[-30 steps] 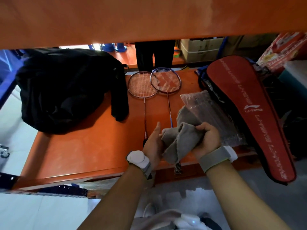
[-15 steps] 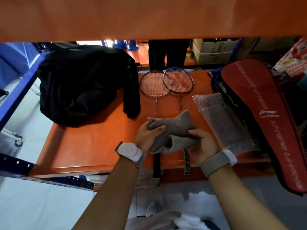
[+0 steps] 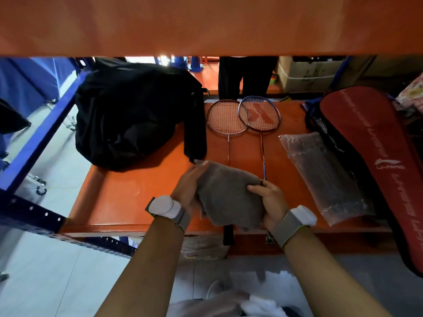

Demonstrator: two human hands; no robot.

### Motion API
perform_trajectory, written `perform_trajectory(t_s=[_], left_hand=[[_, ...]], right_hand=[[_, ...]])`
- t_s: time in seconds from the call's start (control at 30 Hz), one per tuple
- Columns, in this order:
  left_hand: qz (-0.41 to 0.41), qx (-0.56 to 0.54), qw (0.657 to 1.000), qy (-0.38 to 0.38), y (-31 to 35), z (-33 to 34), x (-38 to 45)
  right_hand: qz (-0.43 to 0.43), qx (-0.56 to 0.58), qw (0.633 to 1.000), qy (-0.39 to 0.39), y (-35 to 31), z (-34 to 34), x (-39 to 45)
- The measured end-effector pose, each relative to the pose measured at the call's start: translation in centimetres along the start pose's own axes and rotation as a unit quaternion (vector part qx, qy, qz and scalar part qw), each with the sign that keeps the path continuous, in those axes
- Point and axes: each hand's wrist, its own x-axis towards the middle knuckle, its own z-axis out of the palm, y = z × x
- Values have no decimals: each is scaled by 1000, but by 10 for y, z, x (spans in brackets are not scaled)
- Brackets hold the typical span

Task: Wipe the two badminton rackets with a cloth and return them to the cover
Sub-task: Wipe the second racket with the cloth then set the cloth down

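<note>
Two badminton rackets lie side by side on the orange shelf point(image 3: 137, 202), heads far from me. The left racket point(image 3: 225, 117) has a reddish frame; the right racket point(image 3: 259, 114) has a blue-red frame with a red mark on its strings. Their handles stick out over the front edge, partly hidden. A grey cloth point(image 3: 229, 195) is spread between my hands above the shafts. My left hand point(image 3: 187, 186) grips its left edge and my right hand point(image 3: 271, 200) pinches its right side. The red racket cover point(image 3: 370, 156) lies at the right.
A black bag point(image 3: 128, 115) fills the shelf's left part. A clear plastic sleeve point(image 3: 322, 177) lies between the rackets and the cover. An orange shelf board point(image 3: 206, 24) hangs low overhead. A person's dark trouser legs point(image 3: 245, 76) stand behind the shelf. Cardboard boxes point(image 3: 304, 74) sit behind.
The bunched cloth has been opened out flat between my hands, which moved apart. The view has shifted left and closer to the shelf.
</note>
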Motion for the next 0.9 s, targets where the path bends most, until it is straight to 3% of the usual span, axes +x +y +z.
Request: perform_trajectory(t_s=[0.2, 0.4, 0.6, 0.8, 0.9], left_hand=[[-77, 9, 997, 27, -22, -13, -8], [-21, 140, 986, 90, -19, -26, -4], [78, 315, 944, 68, -17, -32, -17], [116, 389, 908, 102, -17, -57, -29], [111, 384, 908, 128, -16, -66, -38]], right_hand=[[-15, 22, 998, 55, 0, 11, 5], [-98, -100, 984, 114, 8, 12, 5], [-161, -297, 941, 37, 13, 18, 4], [-168, -392, 905, -5, 15, 32, 2], [-189, -398, 898, 6, 17, 39, -1]])
